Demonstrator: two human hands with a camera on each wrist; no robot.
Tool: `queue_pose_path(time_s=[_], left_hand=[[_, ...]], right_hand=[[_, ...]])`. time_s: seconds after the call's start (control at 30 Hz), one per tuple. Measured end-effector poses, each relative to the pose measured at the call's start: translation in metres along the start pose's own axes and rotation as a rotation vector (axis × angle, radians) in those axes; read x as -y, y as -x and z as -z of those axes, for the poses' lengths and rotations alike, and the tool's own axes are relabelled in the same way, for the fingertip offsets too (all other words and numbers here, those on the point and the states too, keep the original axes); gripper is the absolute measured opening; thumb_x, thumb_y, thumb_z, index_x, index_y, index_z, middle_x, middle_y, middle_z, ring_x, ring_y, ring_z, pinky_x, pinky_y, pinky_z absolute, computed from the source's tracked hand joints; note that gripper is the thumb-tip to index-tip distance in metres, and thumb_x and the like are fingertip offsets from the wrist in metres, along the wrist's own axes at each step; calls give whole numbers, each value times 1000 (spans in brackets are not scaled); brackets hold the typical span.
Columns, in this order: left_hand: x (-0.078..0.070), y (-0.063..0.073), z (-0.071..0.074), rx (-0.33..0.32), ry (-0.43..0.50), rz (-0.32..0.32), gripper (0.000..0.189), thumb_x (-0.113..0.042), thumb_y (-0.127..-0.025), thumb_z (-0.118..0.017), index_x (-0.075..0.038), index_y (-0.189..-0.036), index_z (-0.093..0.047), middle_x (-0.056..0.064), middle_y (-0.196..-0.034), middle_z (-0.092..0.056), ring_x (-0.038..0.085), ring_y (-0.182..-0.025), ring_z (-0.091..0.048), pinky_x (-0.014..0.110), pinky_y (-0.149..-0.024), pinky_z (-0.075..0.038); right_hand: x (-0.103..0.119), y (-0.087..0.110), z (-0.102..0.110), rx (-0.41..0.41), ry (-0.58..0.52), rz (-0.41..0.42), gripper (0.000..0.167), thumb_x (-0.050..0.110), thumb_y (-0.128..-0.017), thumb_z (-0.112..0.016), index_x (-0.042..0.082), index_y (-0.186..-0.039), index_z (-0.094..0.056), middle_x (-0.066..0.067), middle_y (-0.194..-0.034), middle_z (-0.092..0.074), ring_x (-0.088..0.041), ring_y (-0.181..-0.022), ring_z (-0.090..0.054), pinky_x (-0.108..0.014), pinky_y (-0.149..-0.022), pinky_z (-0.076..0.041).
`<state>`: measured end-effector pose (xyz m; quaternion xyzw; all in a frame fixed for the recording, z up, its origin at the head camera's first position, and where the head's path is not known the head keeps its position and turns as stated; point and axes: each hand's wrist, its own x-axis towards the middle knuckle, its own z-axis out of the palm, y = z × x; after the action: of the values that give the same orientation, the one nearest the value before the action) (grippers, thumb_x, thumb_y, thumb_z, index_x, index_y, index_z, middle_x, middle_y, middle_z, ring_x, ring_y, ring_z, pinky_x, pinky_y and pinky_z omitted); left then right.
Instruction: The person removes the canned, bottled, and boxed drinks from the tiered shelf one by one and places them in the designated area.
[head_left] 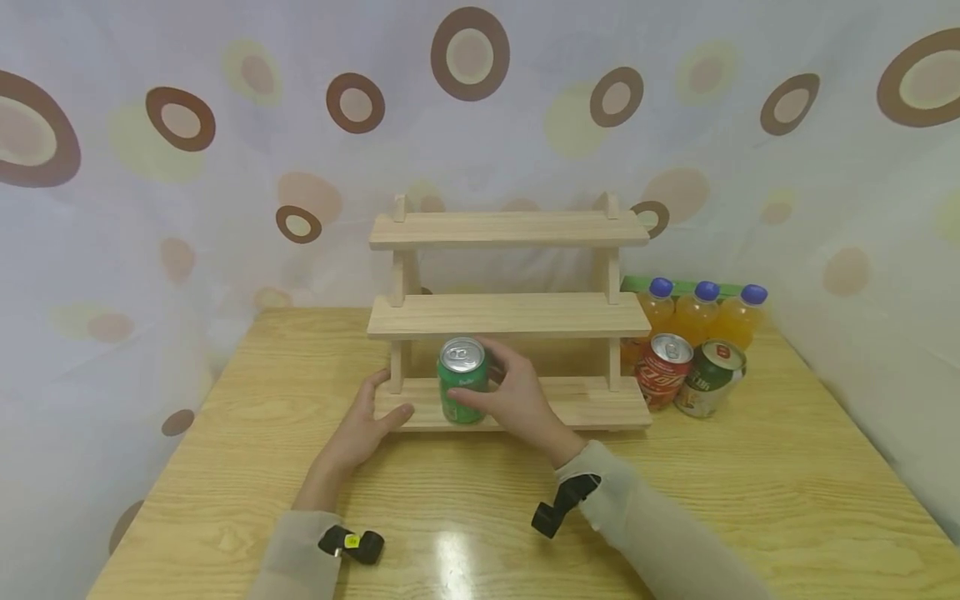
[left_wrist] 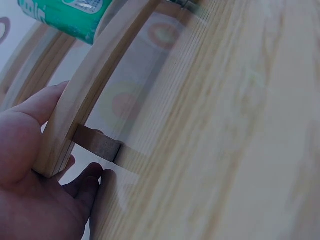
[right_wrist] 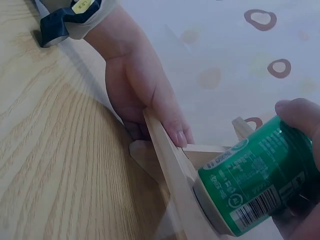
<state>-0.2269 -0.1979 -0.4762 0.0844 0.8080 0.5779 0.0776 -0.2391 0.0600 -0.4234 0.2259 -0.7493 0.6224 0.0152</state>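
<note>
A green soda can (head_left: 463,392) stands upright at the front of the lowest tier of a three-tier wooden shelf (head_left: 510,315). My right hand (head_left: 517,396) grips the can from its right side, thumb in front and fingers behind. In the right wrist view the can's base (right_wrist: 212,212) appears to meet the board. My left hand (head_left: 367,425) holds the left end of the lowest board, its thumb on top. The left wrist view shows its other fingers (left_wrist: 85,187) curling below that board (left_wrist: 95,85).
Right of the shelf stand a red soda can (head_left: 662,375) and a green-and-white can (head_left: 708,383). Behind them are orange drink bottles (head_left: 696,317) with blue caps, beside a green strip (head_left: 630,284). A patterned cloth (head_left: 525,150) hangs behind the wooden table (head_left: 750,500).
</note>
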Motion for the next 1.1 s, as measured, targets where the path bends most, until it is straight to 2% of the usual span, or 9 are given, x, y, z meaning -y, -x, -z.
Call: queue_pose_path(time_s=[0.07, 0.2, 0.3, 0.43, 0.63, 0.8, 0.93, 1.1], left_hand=[[1, 0, 0, -2, 3, 0, 76, -34, -97, -64, -16, -154, -18, 15, -157, -23, 35, -148, -9, 63, -114, -9], [-19, 8, 0, 25, 14, 21, 75, -26, -99, -62, -10, -155, -15, 19, -158, -19, 38, -148, -6, 63, -114, -8], [-25, 10, 1, 35, 21, 21, 74, -24, -100, -61, -8, -155, -13, 19, -159, -16, 38, -148, -5, 63, -114, -8], [-26, 11, 1, 28, 31, 20, 73, -22, -100, -60, -7, -155, -14, 19, -159, -16, 37, -148, -6, 62, -115, -7], [-26, 11, 0, 22, 30, 31, 74, -22, -100, -61, -7, -155, -15, 20, -158, -19, 36, -147, -9, 62, -115, -7], [-27, 13, 0, 31, 12, 38, 75, -24, -100, -60, -6, -155, -12, 21, -160, -10, 39, -148, -2, 65, -114, -6], [-31, 15, 1, 33, 12, 21, 74, -23, -101, -60, -4, -155, -12, 23, -160, -9, 41, -147, -2, 66, -113, -6], [-32, 15, -1, 32, 21, 16, 72, -20, -101, -60, -4, -154, -14, 23, -160, -12, 41, -147, -4, 66, -113, -7]], right_hand=[[0, -1, -2, -15, 15, -7, 70, 16, -76, -88, 16, -138, -55, -1, -128, -61, -21, -120, -57, -45, -103, -44], [0, 3, 3, -37, 33, -19, 67, 23, -74, -89, 20, -134, -58, 3, -124, -64, -19, -115, -60, -46, -102, -45], [2, 8, 11, -52, 33, -12, 65, 24, -74, -89, 20, -132, -60, 2, -123, -64, -20, -115, -60, -46, -102, -45], [6, 16, 26, -73, 39, -4, 65, 23, -75, -89, 18, -133, -61, 0, -124, -64, -20, -117, -59, -44, -103, -45], [11, 37, 53, -103, 87, -36, 68, 25, -74, -89, 17, -135, -60, 0, -127, -64, -20, -121, -57, -44, -105, -43], [12, 57, 77, -125, 92, -32, 66, 15, -74, -89, 11, -134, -60, -5, -128, -63, -22, -123, -55, -45, -106, -42], [10, 73, 99, -153, 107, -12, 65, 8, -75, -87, 7, -134, -59, -6, -127, -63, -19, -123, -55, -37, -104, -43], [8, 96, 128, -201, 180, -23, 65, 6, -78, -85, 7, -136, -57, -4, -126, -64, -11, -120, -57, -21, -99, -44]])
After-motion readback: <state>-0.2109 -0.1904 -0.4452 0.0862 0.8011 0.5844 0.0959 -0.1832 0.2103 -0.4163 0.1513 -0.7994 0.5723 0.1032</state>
